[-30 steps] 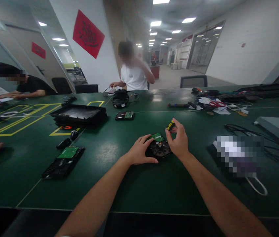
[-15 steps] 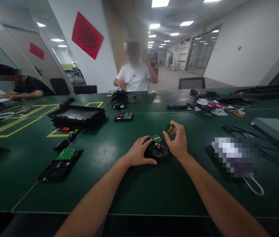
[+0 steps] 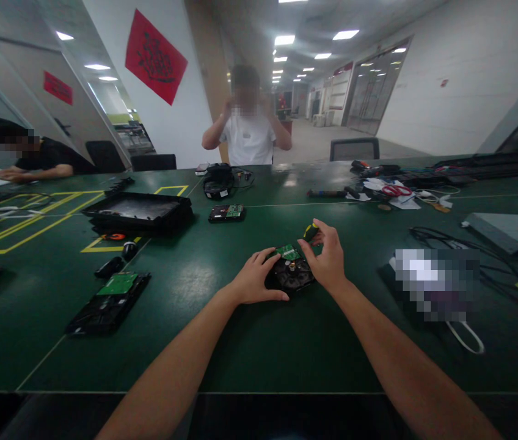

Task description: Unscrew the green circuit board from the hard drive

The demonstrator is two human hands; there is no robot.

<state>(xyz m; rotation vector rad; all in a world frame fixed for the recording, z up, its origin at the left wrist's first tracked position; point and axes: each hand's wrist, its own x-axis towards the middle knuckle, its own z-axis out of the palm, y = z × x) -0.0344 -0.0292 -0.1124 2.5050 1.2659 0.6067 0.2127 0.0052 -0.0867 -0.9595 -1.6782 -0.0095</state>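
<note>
Drive (image 3: 295, 275) well in from table edge (image 3: 332, 392); left hand (image 3: 254, 280) half-spread, holding it; right hand (image 3: 329, 260) pinching yellow-black tool (image 3: 310, 231) (black tray (image 3: 135, 208) off left).

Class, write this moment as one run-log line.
left hand: holding black device | right hand: holding yellow-and-black tool | further left: black tray

Hard drive (image 3: 293, 276): on the table (image 3: 240, 354), between left hand (image 3: 256, 278) and right hand (image 3: 327, 253)
Tool (image 3: 311, 231): in right hand
Tray (image 3: 140, 211): beyond left hand, leftward
Box (image 3: 510, 232): right of right hand
</note>
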